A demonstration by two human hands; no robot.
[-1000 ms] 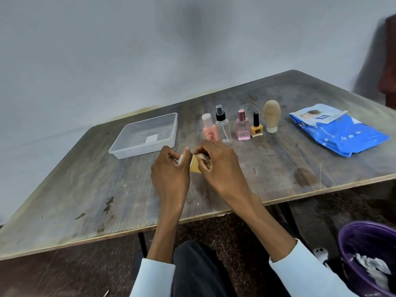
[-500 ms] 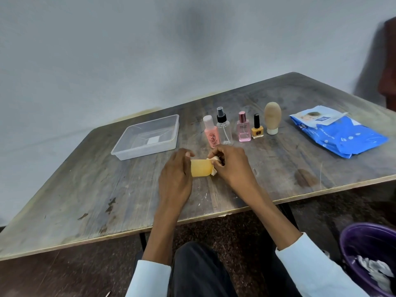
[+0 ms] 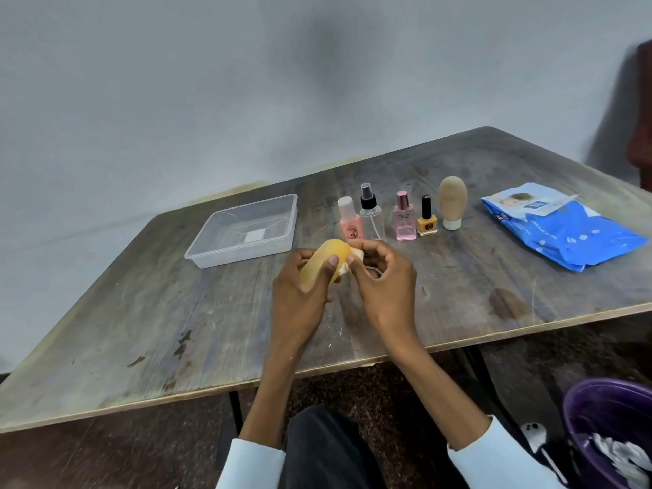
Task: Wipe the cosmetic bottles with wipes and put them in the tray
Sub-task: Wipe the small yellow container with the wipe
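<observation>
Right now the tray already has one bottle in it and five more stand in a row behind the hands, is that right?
Not quite. The head view shows the clear tray holding no bottle. The yellow bottle being wiped is in the left hand. Five bottles do stand in a row behind the hands.

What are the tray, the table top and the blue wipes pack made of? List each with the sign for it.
Tray: looks like clear, slightly frosted plastic; the table grain shows through its walls.
Table top: seems to be wood or plywood, matt and worn; grain lines, dark stains and a pale edge band show.
Blue wipes pack: apparently soft, glossy plastic film; it creases and catches the light.
</observation>
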